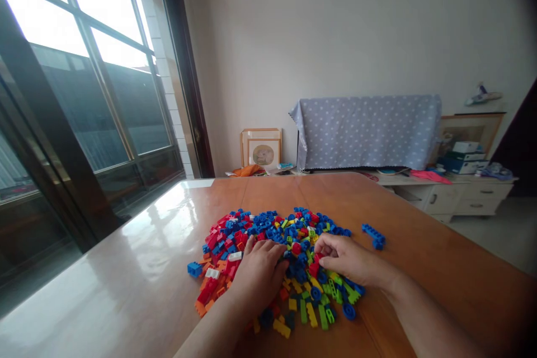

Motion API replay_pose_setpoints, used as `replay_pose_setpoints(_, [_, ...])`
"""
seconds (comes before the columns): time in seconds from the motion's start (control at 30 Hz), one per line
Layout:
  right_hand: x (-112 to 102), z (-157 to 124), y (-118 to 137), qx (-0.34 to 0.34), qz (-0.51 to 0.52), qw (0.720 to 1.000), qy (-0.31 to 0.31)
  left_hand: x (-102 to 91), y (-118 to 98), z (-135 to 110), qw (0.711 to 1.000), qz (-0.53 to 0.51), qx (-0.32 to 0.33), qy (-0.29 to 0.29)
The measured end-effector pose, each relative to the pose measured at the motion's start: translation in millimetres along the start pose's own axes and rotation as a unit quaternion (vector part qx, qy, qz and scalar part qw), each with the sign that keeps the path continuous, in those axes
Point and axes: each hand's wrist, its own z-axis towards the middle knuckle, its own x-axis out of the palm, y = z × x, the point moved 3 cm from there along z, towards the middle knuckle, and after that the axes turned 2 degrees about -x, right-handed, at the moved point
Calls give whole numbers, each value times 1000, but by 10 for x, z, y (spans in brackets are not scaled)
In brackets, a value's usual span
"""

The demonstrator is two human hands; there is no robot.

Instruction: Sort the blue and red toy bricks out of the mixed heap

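A heap of toy building bricks (268,224) in blue, red, orange, yellow and lime green lies on the wooden table. My left hand (260,269) rests over the heap's middle with its fingers bent down and the thumb drawn in near them. Whatever sits at those fingertips is hidden. On the heap's right side, my right hand (342,257) pinches a red brick (314,266) between thumb and fingers. Between the hands are blue bricks and a round red piece (296,248). Lime-green and yellow bricks (311,314) are spread at the near side, with a blue wheel (348,311).
A joined blue piece (373,236) lies apart to the right of the heap; a blue brick (194,269) sits at its left edge. Beyond the glossy table (138,268) stand a low white cabinet (470,198), a dotted cloth cover (369,131) and framed pictures (263,151).
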Motion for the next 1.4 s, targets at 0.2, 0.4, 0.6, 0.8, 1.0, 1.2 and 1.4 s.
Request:
replay_pose_setpoints(0.2, [34, -32, -15, 18, -15, 999, 29, 10, 1, 0, 1000, -7, 8, -2])
replay_pose_setpoints(0.4, [47, -75, 79, -18, -70, 996, 45, 17, 8, 10, 1000, -6, 10, -8])
replay_pose_setpoints(0.6, [128, -22, 165, -41, -141, 989, -5, 48, 10, 17, 1000, -19, 17, -2])
replay_pose_setpoints(0.8, [266, 40, 302, -51, -60, 995, -66, 69, 18, 33, 1000, -17, 18, 2])
replay_pose_setpoints(1.0, [102, 83, 215, -68, 5, 987, -144, 23, -10, 32, 1000, -17, 13, 2])
replay_pose_setpoints(1.2, [-554, 37, -345, 73, 46, 946, -313, 31, -39, 29, 999, -19, 36, 12])
replay_pose_setpoints(1.4, [-680, 51, -672, 112, -17, 934, -339, 92, 12, 36, 999, -11, 47, 19])
